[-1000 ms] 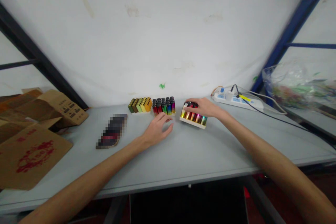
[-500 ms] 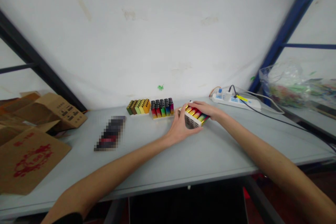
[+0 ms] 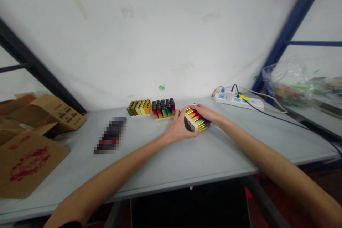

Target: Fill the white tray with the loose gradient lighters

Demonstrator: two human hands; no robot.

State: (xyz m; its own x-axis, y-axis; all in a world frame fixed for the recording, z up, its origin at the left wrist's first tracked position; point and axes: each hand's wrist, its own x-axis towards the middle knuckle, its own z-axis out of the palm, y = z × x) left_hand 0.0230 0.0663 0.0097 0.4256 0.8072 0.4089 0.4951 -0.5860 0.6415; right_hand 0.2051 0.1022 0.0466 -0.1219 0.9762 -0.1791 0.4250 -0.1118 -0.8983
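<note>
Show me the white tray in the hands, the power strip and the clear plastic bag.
White tray (image 3: 192,118): head view, on its pale edge.
Power strip (image 3: 241,103): head view, on its white top.
Clear plastic bag (image 3: 288,80): head view, middle of its film.

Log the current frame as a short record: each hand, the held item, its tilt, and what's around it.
Left hand: gripping the white tray's slotted base
Right hand: on the shiny multicoloured pieces in that tray
White tray: tipped, base facing left
Table back: rainbow set beside yellow-green set
Right side: power strip with cables
Far left: cardboard box
Unclear: pixelated dark item
</note>
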